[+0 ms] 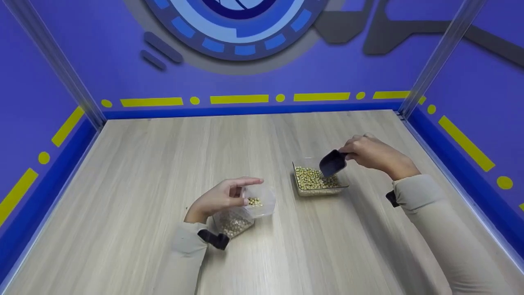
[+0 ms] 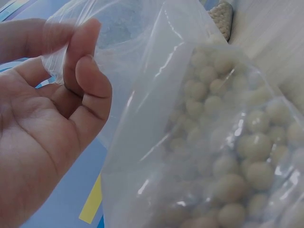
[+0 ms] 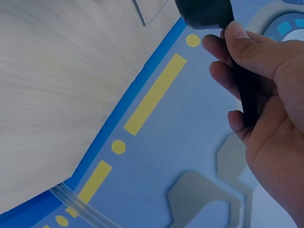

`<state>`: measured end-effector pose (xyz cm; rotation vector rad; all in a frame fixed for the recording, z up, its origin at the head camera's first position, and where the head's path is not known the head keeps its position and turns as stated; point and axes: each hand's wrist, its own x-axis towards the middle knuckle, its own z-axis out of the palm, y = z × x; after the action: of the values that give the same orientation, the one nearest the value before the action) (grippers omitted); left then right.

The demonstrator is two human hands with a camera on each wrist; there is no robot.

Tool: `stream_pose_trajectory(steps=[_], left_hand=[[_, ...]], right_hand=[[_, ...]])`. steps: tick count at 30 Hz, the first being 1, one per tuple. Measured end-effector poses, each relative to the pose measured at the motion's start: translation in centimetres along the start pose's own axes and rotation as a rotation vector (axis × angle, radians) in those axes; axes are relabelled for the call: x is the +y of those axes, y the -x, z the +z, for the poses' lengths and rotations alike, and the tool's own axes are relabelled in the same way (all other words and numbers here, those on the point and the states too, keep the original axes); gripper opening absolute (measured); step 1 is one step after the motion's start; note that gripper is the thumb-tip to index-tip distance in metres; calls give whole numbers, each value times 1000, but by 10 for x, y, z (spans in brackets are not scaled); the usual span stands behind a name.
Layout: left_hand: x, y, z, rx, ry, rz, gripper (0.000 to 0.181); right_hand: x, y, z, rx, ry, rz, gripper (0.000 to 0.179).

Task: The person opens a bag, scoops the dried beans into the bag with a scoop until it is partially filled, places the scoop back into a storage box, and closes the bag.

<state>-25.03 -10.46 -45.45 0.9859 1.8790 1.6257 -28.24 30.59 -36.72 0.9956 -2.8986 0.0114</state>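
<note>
My left hand (image 1: 223, 196) holds the rim of a clear plastic bag (image 1: 262, 192), its mouth spread open. Dried round peas (image 2: 232, 185), pale yellow-green, fill the lower part of the bag. Close up, fingers and thumb (image 2: 92, 78) grip the thin film. On the right, my right hand (image 1: 370, 153) grips a black scoop (image 1: 333, 164) by its handle, fingers wrapped around it (image 3: 247, 95). The scoop's bowl hangs tilted with its tip at the peas in a clear rectangular container (image 1: 323, 191); no peas show inside the bowl.
Both bag and container stand on a light wood-grain table (image 1: 163, 164), the container farther back and to the right. Blue printed panels (image 1: 245, 84) with yellow dashes wall in the back and both sides. Black wrist bands (image 1: 215, 239) sit over the sleeves.
</note>
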Motion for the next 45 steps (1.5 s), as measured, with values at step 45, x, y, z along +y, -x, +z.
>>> stream_pose_trajectory(steps=[45], left_hand=[[0, 0, 2, 1, 15, 7, 56]], right_hand=[[-7, 1, 24, -94, 13, -2, 16]])
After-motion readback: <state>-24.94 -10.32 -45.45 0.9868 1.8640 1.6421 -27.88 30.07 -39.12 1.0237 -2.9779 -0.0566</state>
